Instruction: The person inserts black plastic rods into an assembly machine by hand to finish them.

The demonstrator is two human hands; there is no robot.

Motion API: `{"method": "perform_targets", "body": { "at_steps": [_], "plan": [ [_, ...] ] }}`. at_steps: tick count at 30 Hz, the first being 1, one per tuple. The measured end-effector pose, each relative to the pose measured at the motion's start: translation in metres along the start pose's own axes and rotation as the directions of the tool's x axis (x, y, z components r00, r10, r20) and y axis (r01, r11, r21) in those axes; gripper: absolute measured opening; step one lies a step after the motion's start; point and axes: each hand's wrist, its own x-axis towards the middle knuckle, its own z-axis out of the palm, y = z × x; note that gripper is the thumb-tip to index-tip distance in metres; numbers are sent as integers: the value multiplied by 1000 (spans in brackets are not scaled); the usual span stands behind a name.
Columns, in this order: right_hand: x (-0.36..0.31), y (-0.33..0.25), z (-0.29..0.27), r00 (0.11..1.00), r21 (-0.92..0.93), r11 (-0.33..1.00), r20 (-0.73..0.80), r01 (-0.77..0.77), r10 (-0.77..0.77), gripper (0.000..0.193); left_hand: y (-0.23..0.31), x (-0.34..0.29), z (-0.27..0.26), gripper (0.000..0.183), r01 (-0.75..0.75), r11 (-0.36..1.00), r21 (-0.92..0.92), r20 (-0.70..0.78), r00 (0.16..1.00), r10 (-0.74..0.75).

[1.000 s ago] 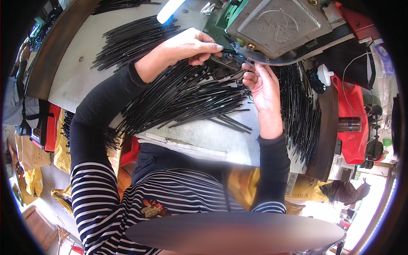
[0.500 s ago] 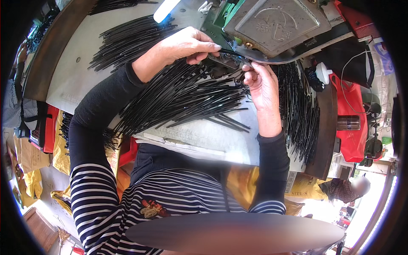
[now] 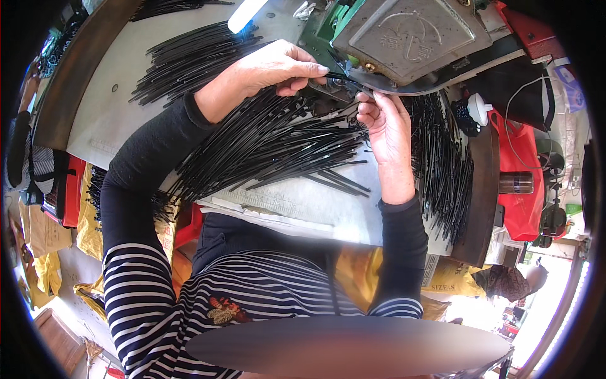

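My left hand [image 3: 287, 71], in a long black sleeve, is closed in a pinch on a thin black rod [image 3: 339, 77] below the head of a green and grey machine [image 3: 410, 44]. At the rod's other end my right hand [image 3: 386, 126] is closed too, thumb and forefinger together by the machine's lower edge; its fingertips partly hide the rod. Right under both hands lies a large heap of similar black rods [image 3: 271, 142], spread across the pale metal worktop [image 3: 322, 202]. A second bundle [image 3: 189, 60] is beyond my left forearm, and another pile [image 3: 442, 170] lies right of my right hand.
A raised brown rim [image 3: 76, 76] borders the worktop. A white lamp [image 3: 246, 16] hangs at the far side. A red bag [image 3: 521, 180] and a clear jar [image 3: 516, 182] are at the right, and yellow sacks [image 3: 454, 278] are below the table.
My right hand and forearm have shifted slightly to the left. My left hand keeps its pinch in nearly the same place.
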Motion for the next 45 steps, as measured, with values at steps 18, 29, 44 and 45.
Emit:
{"method": "perform_targets", "body": {
  "at_steps": [18,29,44,45],
  "plan": [
    [2,8,-8,996,33,996,-25,-84,85,22,-2,3,0,39,34,997,67,-4,999,-33],
    [2,-3,-9,986,-72,995,-150,65,-75,23,12,-2,-4,36,-20,988,154,120,993,1],
    [-34,-14,27,986,-917,366,164,157,-14,18,13,-20,-16,52,-51,879,475,77,997,17],
    [-34,-15,25,985,-913,379,170,149,20,22,19,-24,-16,47,17,800,600,35,998,-48]
  ]
}}
